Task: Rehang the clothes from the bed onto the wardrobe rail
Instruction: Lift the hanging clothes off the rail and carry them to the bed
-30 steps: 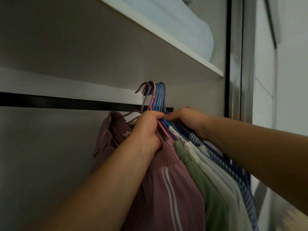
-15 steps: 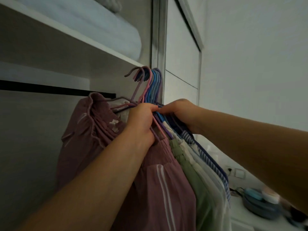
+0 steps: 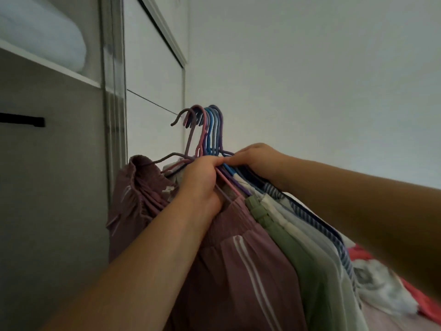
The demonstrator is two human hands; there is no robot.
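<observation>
A bunch of several coloured hangers [image 3: 207, 130] carries clothes: mauve trousers with white stripes [image 3: 241, 259], a green garment [image 3: 300, 254], pale ones and a blue striped one [image 3: 334, 237]. My left hand [image 3: 202, 180] grips the hanger necks from the left. My right hand [image 3: 257, 158] holds the same bunch from the right. The hooks point left and hang free in the air, right of the wardrobe opening. The black rail [image 3: 21, 121] shows only as a short end at the far left.
A white wardrobe shelf [image 3: 55, 68] with a folded pale quilt [image 3: 40, 32] lies upper left. The wardrobe's sliding door [image 3: 152, 87] stands behind the hooks. Red and white clothes [image 3: 391, 285] lie on the bed at the lower right.
The bunch of hangers, held in both hands, has moved right, away from the rail and out of the wardrobe opening. The view has swung right, and the bed now shows.
</observation>
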